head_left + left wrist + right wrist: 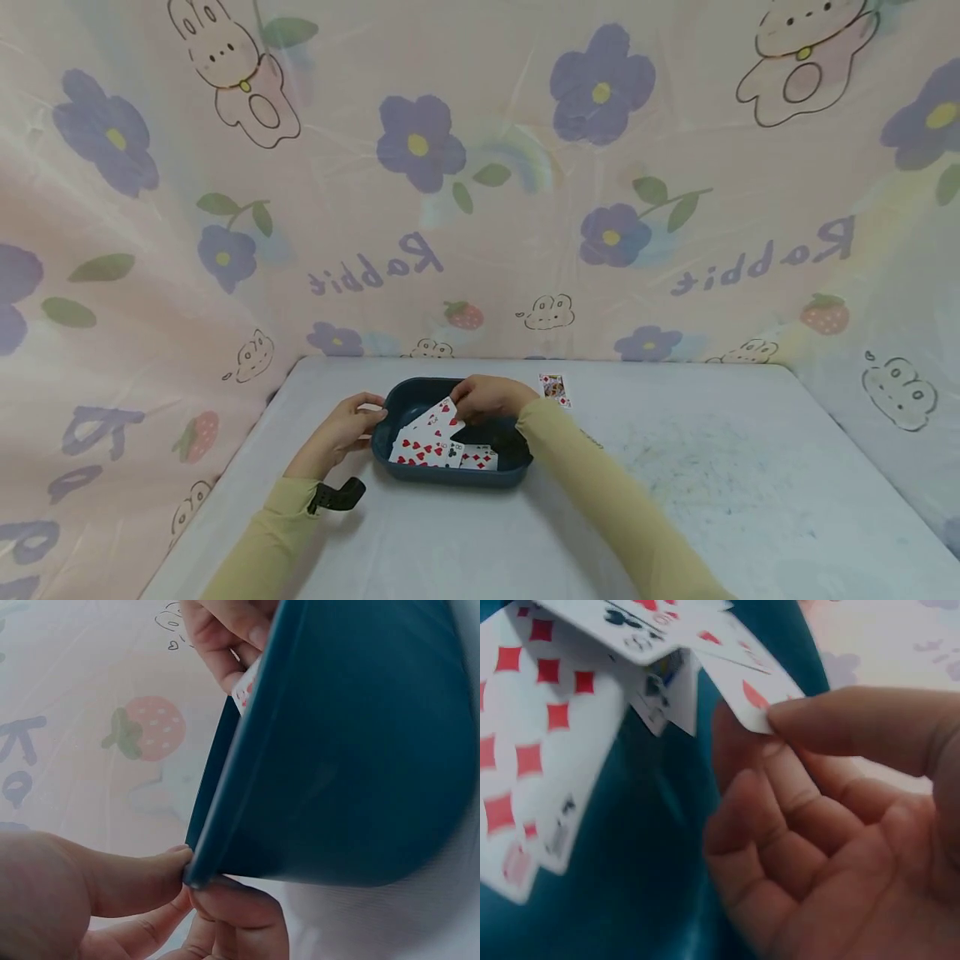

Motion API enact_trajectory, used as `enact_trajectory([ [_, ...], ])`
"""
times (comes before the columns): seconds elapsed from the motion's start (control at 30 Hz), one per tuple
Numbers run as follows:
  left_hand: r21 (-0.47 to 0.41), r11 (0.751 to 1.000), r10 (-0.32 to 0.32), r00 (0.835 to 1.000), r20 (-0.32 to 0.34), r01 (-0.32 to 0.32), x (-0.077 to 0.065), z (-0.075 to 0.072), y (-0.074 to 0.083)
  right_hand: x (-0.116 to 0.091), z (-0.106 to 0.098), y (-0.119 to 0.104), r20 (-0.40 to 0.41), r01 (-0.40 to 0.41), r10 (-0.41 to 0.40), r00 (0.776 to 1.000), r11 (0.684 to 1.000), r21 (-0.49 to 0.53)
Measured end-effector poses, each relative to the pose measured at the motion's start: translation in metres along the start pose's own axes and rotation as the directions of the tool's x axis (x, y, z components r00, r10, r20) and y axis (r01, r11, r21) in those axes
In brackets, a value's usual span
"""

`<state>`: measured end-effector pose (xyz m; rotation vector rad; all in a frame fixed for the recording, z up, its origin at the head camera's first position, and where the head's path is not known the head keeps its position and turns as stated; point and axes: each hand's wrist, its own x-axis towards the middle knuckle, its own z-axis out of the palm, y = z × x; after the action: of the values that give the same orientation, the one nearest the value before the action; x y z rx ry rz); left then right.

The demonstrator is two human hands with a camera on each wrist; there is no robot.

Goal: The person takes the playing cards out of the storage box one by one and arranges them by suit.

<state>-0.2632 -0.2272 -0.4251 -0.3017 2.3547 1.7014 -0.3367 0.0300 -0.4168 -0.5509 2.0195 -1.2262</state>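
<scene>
A dark teal plastic basin (450, 477) stands on the table with several playing cards (423, 442) fanned inside it. My left hand (347, 429) pinches the basin's left rim between thumb and fingers, seen close in the left wrist view with the thumb (142, 881) on the rim. Over the basin, my right hand (483, 398) pinches the corner of a heart card (756, 694) between thumb and fingers. In the right wrist view, diamond cards (536, 750) lie beside that hand, and a club card (626, 626) overlaps the heart card.
A face card (555, 390) lies on the white table (712, 500) behind and right of the basin. Another small piece (592, 438) shows partly behind the right sleeve. A black strap mount (339, 495) sits on the left wrist. A patterned curtain (495, 208) hangs behind the table.
</scene>
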Motion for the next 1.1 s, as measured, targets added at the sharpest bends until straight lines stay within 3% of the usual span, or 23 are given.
enact_trajectory([
  [0.13, -0.002, 1.0, 0.006, 1.0, 0.003, -0.006, 0.0, 0.0, 0.0, -0.009, -0.011, -0.002, -0.066, 0.015, -0.017, 0.998, 1.0, -0.024],
  [0.23, -0.002, 1.0, 0.01, 1.0, 0.007, -0.01, 0.0, 0.0, 0.0, -0.018, -0.017, -0.005, -0.133, 0.028, -0.044, 0.99, 0.992, -0.123],
  [0.4, -0.012, 1.0, 0.013, 1.0, 0.007, -0.012, 0.0, 0.0, -0.002, -0.032, -0.027, -0.008, -0.259, 0.056, -0.131, 0.957, 0.958, -0.28],
  [0.6, 0.0, 1.0, 0.017, 1.0, -0.002, -0.017, -0.001, -0.001, -0.003, -0.053, -0.046, 0.001, -0.448, 0.092, -0.161, 0.88, 0.981, -0.171],
  [0.77, -0.001, 1.0, 0.021, 1.0, -0.006, -0.021, -0.003, 0.0, -0.003, -0.074, -0.067, 0.016, -0.565, 0.096, -0.093, 0.82, 0.995, -0.026],
  [0.87, 0.002, 1.0, 0.025, 1.0, 0.003, -0.025, -0.002, 0.0, -0.002, -0.086, -0.08, 0.026, -0.587, 0.073, -0.044, 0.808, 0.997, 0.026],
  [1.1, -0.003, 1.0, 0.021, 1.0, 0.003, -0.021, -0.004, 0.0, -0.001, -0.109, -0.101, 0.057, -0.596, 0.028, -0.012, 0.803, 0.999, 0.018],
])
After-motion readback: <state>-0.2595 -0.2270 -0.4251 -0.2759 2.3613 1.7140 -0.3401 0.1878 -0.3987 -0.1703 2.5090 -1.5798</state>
